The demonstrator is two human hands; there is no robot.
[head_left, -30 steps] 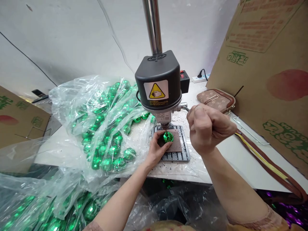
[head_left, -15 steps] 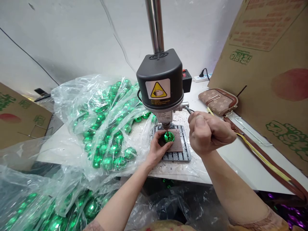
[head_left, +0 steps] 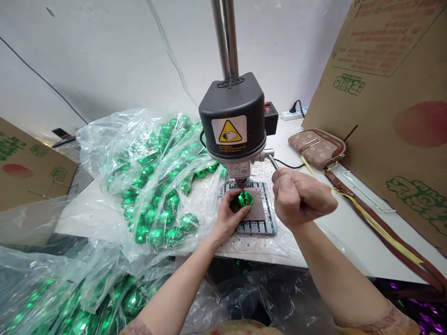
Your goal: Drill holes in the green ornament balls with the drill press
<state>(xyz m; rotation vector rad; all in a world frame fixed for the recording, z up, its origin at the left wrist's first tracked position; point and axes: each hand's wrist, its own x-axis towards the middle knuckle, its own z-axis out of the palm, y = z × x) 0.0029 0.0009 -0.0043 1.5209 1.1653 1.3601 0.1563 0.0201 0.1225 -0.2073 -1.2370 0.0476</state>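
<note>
A small bench drill (head_left: 233, 122) with a black head and a steel column stands on the white table (head_left: 352, 232). Under its bit a shiny green ornament (head_left: 245, 198) rests on a brown pad (head_left: 257, 209) on the ribbed base plate (head_left: 270, 224). My left hand (head_left: 228, 216) pinches the ornament from the left and holds it in place. My right hand (head_left: 300, 197) is a fist closed round the drill's feed lever (head_left: 271, 159), to the right of the head.
A clear plastic bag (head_left: 146, 172) of several green ornaments lies left of the drill, another bag (head_left: 70, 298) hangs below the table edge. A patterned brown purse (head_left: 316, 148) with a long strap, a power strip (head_left: 292, 113) and cardboard boxes (head_left: 391, 111) stand to the right.
My right fist on the lever has dropped a little lower. The left hand and the green ornament have stayed under the bit.
</note>
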